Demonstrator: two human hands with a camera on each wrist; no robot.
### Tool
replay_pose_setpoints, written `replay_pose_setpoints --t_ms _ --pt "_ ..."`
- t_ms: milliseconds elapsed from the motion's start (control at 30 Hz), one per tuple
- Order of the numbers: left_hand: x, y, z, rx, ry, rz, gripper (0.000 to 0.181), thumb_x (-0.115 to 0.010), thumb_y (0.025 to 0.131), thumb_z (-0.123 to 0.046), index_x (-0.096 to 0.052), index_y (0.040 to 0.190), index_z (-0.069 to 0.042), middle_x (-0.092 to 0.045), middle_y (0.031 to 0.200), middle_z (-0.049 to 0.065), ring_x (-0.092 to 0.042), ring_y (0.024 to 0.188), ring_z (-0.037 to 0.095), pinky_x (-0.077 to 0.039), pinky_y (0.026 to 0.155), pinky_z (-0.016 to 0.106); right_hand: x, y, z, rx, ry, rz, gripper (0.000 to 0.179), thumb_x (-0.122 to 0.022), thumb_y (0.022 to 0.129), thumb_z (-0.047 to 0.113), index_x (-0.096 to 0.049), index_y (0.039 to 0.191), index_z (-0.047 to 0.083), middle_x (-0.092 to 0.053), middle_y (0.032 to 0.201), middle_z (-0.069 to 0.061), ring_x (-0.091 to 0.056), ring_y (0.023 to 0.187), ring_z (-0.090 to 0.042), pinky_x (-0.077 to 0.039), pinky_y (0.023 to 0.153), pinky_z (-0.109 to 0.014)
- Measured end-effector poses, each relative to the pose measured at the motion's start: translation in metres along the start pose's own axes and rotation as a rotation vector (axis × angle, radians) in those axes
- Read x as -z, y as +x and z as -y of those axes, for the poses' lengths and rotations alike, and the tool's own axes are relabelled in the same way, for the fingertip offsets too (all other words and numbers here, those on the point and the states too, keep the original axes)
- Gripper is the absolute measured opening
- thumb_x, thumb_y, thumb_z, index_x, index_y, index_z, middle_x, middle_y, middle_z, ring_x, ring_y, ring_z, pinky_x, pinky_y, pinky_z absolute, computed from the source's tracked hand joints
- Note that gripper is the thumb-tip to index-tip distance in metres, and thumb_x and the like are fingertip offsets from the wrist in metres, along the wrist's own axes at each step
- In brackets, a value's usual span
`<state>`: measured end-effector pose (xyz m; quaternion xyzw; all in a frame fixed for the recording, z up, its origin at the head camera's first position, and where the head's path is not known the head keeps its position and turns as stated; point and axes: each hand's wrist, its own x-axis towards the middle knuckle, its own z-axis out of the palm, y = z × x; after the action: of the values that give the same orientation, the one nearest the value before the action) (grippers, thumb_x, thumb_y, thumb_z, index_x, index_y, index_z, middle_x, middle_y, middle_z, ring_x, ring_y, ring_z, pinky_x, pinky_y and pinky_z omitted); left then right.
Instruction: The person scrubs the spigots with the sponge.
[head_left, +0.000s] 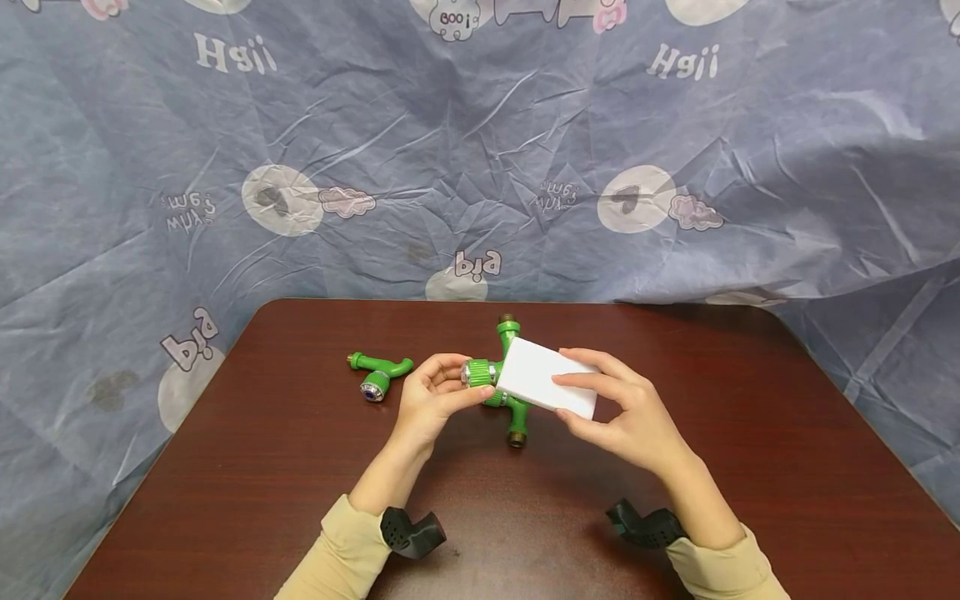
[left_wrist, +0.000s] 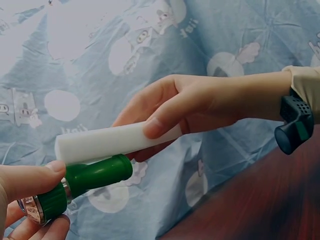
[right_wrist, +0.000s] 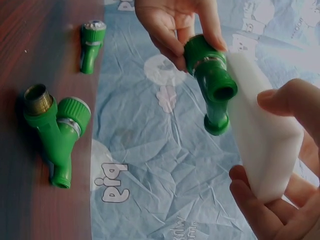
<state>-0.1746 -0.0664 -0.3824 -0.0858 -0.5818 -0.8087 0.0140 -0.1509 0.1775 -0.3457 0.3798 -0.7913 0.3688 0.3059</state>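
My left hand (head_left: 431, 400) grips a green faucet by its ribbed knob (head_left: 478, 372), with thumb and fingers around it. In the right wrist view this faucet's green body (right_wrist: 212, 100) points away from the palm, its dark round opening showing. My right hand (head_left: 626, 408) holds a white rectangular sponge block (head_left: 540, 375) between thumb and fingers. The block lies along the faucet body, right at its surface in the left wrist view, and hides much of it in the head view. Below them, a second green faucet (right_wrist: 55, 135) with a brass threaded end rests on the table.
Another green faucet (head_left: 382, 371) lies on the table to the left of my left hand. The dark reddish-brown tabletop (head_left: 300, 500) ends at a patterned blue-grey cloth (head_left: 480, 150) hanging behind. Black wrist cameras (head_left: 411, 533) sit at both cuffs.
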Motion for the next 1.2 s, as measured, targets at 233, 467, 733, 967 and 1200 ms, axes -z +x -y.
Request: replay_pose_setpoints --t_ms 233,467,733,967,1200 --pt "-0.004 -0.001 0.000 0.014 0.018 0.025 0.044 -0.077 0.063 0.012 -0.062 0.103 0.001 -0.064 0.088 0.006 -0.065 0.072 0.014 -0.053 0.062 0.023 -0.005 -0.005 -0.009 -0.034 -0.002 -0.048 0.042 -0.080 0.061 0.000 -0.073 0.100 0.010 -0.060 0.120 -0.010 -0.058 0.104 -0.025 -0.042 0.086 -0.014" --pt "-0.006 -0.002 0.003 -0.004 0.072 0.056 0.047 -0.079 0.060 0.015 -0.062 0.102 0.003 -0.064 0.089 0.008 -0.066 0.072 0.016 -0.056 0.065 0.029 -0.017 -0.003 0.001 0.004 0.009 -0.015 0.041 -0.079 0.066 0.004 -0.072 0.106 0.012 -0.058 0.124 -0.009 -0.058 0.107 -0.025 -0.044 0.084 -0.015" --pt "-0.005 -0.001 0.004 -0.031 0.035 0.060 0.047 -0.077 0.061 0.018 -0.060 0.103 0.007 -0.065 0.092 0.010 -0.067 0.076 0.017 -0.056 0.067 0.031 -0.011 -0.004 -0.004 0.049 0.017 0.024 0.041 -0.079 0.062 0.002 -0.072 0.101 0.009 -0.060 0.121 -0.013 -0.059 0.103 -0.027 -0.043 0.084 -0.015" --pt "-0.003 0.000 0.001 -0.020 0.020 0.019 0.044 -0.078 0.063 0.014 -0.061 0.102 0.004 -0.065 0.089 0.008 -0.066 0.073 0.016 -0.054 0.062 0.025 0.002 -0.004 -0.012 0.008 -0.025 0.008 0.038 -0.077 0.062 0.001 -0.072 0.099 0.011 -0.061 0.119 -0.011 -0.059 0.103 -0.025 -0.042 0.085 -0.013" --pt "-0.003 0.001 0.000 -0.031 0.014 -0.023 0.042 -0.077 0.063 0.013 -0.063 0.100 0.000 -0.065 0.087 0.006 -0.065 0.073 0.016 -0.052 0.060 0.022 0.011 -0.006 -0.018 -0.075 -0.070 -0.027 0.036 -0.076 0.066 0.004 -0.073 0.101 0.012 -0.061 0.120 -0.008 -0.058 0.104 -0.021 -0.041 0.085 -0.013"
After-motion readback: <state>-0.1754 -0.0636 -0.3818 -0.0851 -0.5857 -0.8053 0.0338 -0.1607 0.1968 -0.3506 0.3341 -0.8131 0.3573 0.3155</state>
